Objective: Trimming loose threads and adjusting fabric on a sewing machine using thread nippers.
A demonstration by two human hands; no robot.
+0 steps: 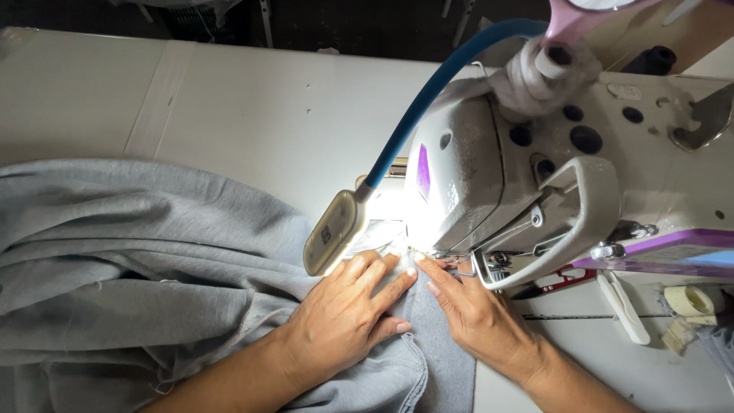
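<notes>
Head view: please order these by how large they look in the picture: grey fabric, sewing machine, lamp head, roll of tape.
1. grey fabric
2. sewing machine, close to the fabric in apparent size and cut off by the frame, so this order is unsure
3. lamp head
4. roll of tape

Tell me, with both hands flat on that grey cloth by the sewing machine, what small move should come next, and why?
Probably a gentle push of the grey fabric forward under the needle area. The left hand lies flat on it, the right hand has fingertips at the lit spot beside the sewing machine, and the lamp shines there.
</notes>
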